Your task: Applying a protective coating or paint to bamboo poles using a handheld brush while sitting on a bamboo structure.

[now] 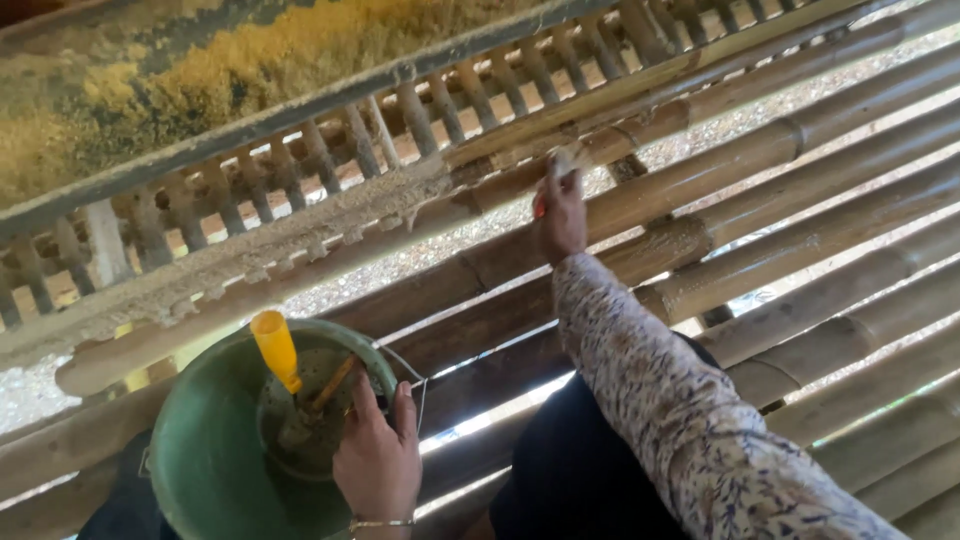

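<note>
My right hand (560, 215) reaches forward in a flowered sleeve and grips a small brush or scraper (566, 160) with a red handle, pressed against the edge of a bamboo pole (700, 100) beside a dusty feed trough (300, 230). My left hand (378, 455) holds the rim of a green bucket (200, 450) at the lower left. Inside the bucket stand a tool with a yellow handle (276, 350) and a wooden stick (330, 385), over a smaller container with a dirty bottom.
I am on a slatted bamboo floor (820, 260) with gaps showing the ground below. A slatted wooden rail (330, 150) runs behind the trough, with yellow-green ground beyond it. My dark-clothed legs are at the bottom.
</note>
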